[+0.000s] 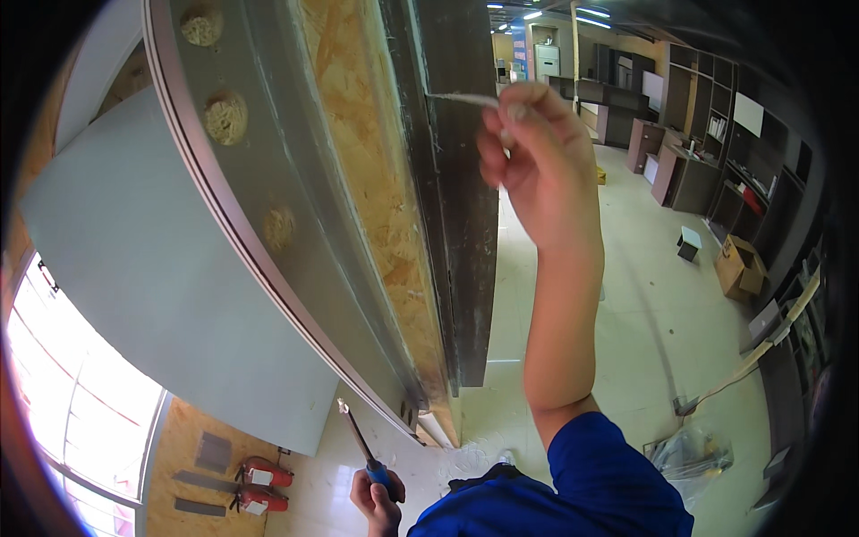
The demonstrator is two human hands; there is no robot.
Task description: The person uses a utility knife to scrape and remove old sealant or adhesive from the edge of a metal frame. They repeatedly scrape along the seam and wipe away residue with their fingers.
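My right hand (541,166) is raised at the upper middle, its thumb and fingers pinching one end of a thin whitish strip (461,97). The strip's other end meets a narrow pale seam along the dark upright panel (461,197). Low in the view, my left hand (378,497) is wrapped round the blue handle of a screwdriver (360,440). Its slim shaft points up and to the left, and a small whitish scrap clings to the tip. Left of the dark panel run a bare chipboard strip (362,170) and a grey frame (295,170) with round chipboard-filled holes.
A large pale panel (170,259) stands at the left, above red fire extinguishers (266,473). White debris (467,458) lies on the tiled floor by the frame's foot. To the right are a cardboard box (740,267), a clear plastic bag (693,458) and dark shelving (716,98).
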